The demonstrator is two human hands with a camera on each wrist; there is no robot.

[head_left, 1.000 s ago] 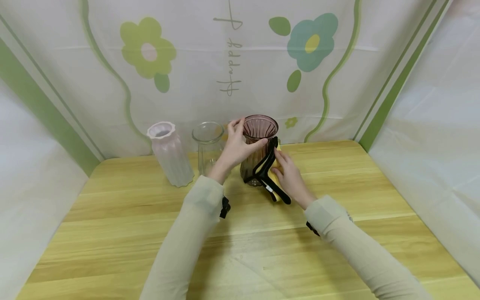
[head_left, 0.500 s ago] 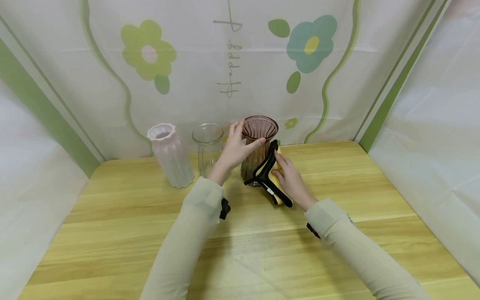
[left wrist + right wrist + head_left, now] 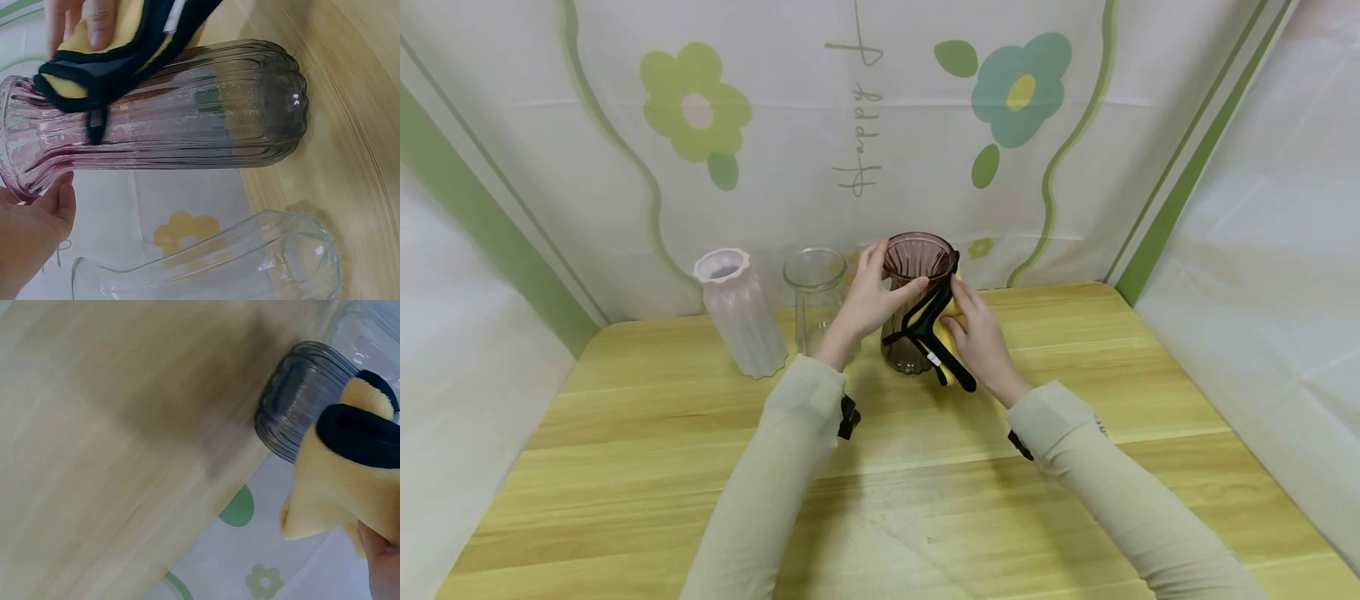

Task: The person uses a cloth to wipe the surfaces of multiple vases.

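A ribbed glass vase [image 3: 901, 354], purple at the flared rim and smoky grey at the base, stands upright at the back of the table. My left hand [image 3: 871, 304] grips it near the rim, thumb in front and fingers at the far left side. In my right hand [image 3: 983, 340] is a folded yellow cloth [image 3: 331, 487] with black edging, held against the vase's right side just under the rim. The left wrist view shows the cloth's black edge [image 3: 75, 75] lying over the upper part of the vase, with right fingertips pressing from above.
Close to the left of the purple vase is a clear glass vase [image 3: 811, 312], partly behind my left wrist. Farther left stands a pinkish-white fluted vase [image 3: 743, 321]. A flower-printed curtain [image 3: 790, 125] hangs right behind the wooden table [image 3: 625, 458].
After dipping slightly, the cloth and my right hand have moved up along the vase's side towards the rim. My left hand keeps its grip, and the vases stay in place.
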